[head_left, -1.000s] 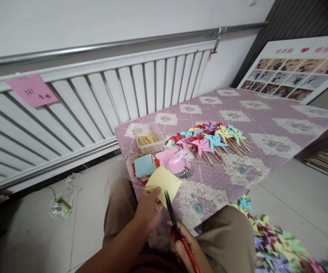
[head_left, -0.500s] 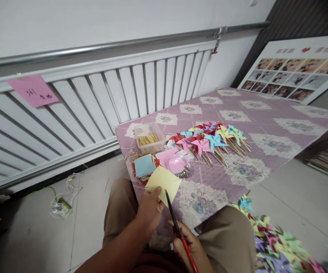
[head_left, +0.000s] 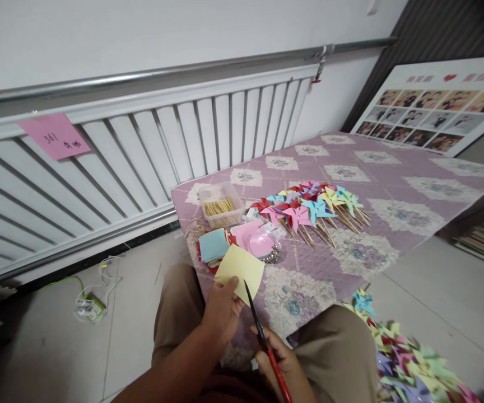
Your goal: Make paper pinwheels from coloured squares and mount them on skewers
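Note:
Pinched between the thumb and fingers of my left hand (head_left: 222, 308) is a square of pale yellow paper (head_left: 242, 267). My right hand (head_left: 279, 358) grips scissors (head_left: 272, 361) with red handles and dark blades. The blades point up and lie at the lower right part of the yellow paper, their tip near its middle. Just beyond the paper, a stack of coloured paper squares (head_left: 213, 245) with a light blue one on top rests on the table. Beside it are pink paper (head_left: 244, 230) and a small clear container (head_left: 263, 244) with shiny metal pieces at its edge.
A plastic box of thin wooden sticks (head_left: 220, 207) stands on the floral tablecloth (head_left: 363, 210). Finished paper pinwheels (head_left: 305, 207) on sticks lie right of it. More pinwheels (head_left: 414, 358) are heaped low at the right. A radiator (head_left: 208, 134) runs behind the table.
The yellow paper has turned slightly, its right corner shifting a little left. The scissors stay at the paper with their blades looking nearly the same. The camera view has shifted slightly.

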